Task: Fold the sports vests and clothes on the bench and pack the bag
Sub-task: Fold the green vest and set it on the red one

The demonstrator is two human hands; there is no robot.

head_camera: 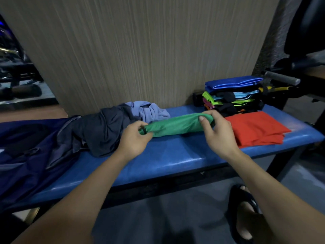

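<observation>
In the middle of the frame, the left hand and right hand each pinch one end of the green shirt, which looks soft, light and floppy, so the ends are good places to hold.

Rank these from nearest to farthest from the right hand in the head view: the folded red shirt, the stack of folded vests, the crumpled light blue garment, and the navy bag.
From the right hand:
1. Folded red shirt, just to its right on the bench.
2. Stack of folded vests, behind it by the wall.
3. Crumpled light blue garment, to its left, toward the wall.
4. Navy bag, at the far left end.
</observation>
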